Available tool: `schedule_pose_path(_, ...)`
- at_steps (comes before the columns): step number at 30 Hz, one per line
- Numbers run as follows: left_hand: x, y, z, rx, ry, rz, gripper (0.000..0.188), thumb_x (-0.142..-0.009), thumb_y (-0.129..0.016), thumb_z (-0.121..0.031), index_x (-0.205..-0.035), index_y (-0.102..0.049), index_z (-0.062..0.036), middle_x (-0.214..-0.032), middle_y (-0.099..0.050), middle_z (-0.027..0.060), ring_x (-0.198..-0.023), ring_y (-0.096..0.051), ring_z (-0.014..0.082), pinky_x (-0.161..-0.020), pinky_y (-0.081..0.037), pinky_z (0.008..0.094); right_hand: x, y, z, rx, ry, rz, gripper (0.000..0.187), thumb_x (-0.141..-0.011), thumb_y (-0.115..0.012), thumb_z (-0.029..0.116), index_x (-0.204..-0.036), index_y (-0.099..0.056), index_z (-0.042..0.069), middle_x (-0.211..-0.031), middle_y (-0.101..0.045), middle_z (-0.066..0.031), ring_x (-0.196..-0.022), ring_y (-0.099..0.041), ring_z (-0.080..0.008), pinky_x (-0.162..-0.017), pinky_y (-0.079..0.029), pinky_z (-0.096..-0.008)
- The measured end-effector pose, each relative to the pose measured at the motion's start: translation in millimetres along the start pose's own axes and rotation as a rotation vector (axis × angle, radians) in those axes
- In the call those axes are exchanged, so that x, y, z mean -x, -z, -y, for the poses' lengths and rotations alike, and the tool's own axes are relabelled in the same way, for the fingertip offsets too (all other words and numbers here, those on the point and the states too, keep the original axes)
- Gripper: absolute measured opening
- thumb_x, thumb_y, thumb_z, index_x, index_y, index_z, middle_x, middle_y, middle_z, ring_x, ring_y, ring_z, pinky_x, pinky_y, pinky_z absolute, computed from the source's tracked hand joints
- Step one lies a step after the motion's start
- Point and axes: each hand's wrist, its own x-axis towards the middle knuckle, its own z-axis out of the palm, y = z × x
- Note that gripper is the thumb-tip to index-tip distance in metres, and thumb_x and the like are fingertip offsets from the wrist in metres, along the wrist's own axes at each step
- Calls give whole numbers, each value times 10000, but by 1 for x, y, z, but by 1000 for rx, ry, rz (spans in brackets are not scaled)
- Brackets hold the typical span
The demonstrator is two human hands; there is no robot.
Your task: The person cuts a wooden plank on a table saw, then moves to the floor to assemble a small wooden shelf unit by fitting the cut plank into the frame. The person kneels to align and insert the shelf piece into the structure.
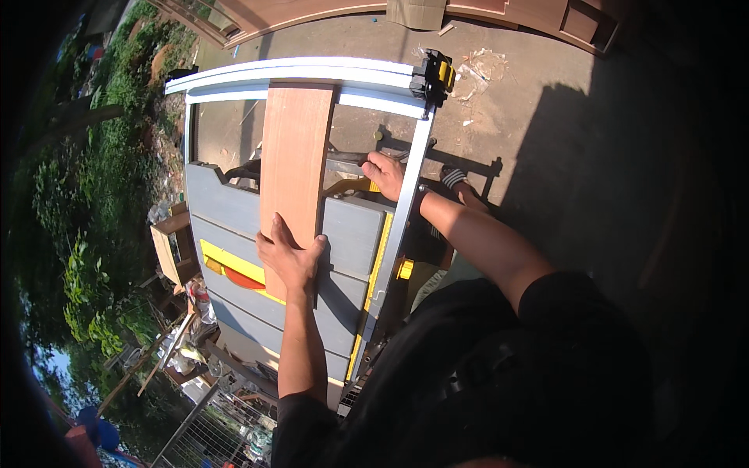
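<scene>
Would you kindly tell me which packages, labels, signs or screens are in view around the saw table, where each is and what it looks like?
Cardboard box: at the top edge, on the ground beyond the saw table; brown, boxy, partly cut off by the picture's edge.
Measuring strip: along the table's right edge beside the silver fence rail; long, narrow, yellow, markings too small to read.
No signs or screens in view.

The left hand (290, 257) lies flat, palm down, fingers together pointing away from the body, thumb spread out to the right. Its bare forearm runs straight back toward the chest. The right hand (386, 173) reaches further forward, arm nearly straight; its fingers seem curled under, though shadow hides them.
</scene>
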Motion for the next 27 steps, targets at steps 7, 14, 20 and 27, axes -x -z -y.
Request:
schedule_pose_path(7, -5, 4, -5, 1, 9, 38, 1115, -503, -843, -492, -1464, -426, -110, -1416, -281, 356, -1317, -303, 512, -1099, -272, 590, -33, -30, -10, 362, 304, 167, 147, -862, -572, 145, -794, -692, 96, -868, -703, -166, -828, -699, -353, -696, -558, -434)
schedule_pose_path(14, -1, 3, -1, 30, 11, 62, 1107, -521, -827, -534, -1461, -390, -147, -1428, -248, 361, -1322, -280, 521, -1091, -259, 611, -64, -76, -56, 353, 279, 251, 135, -804, -669, 216, -831, -711, 91, -834, -689, -122, -844, -689, -318, -729, -543, -427)
schedule_pose_path(20, 3, 2, -3, 122, -8, 37, 1080, -515, -828, -546, -1438, -409, -172, -1414, -255, 361, -1314, -275, 528, -1053, -261, 650, -86, -126, -96, 426, 469, 134, 244, -850, -667, 249, -1006, -700, 64, -1026, -687, -147, -997, -653, -325, -872, -510, -434)
schedule_pose_path(27, -10, 9, -7, 65, -1, -3, 1067, -509, -832, -570, -1434, -435, -216, -1371, -306, 339, -1269, -321, 514, -1041, -290, 637, -75, -82, -125, 527, 527, 114, 313, -881, -646, 240, -1125, -662, 46, -1161, -653, -187, -1085, -612, -353, -927, -482, -445)
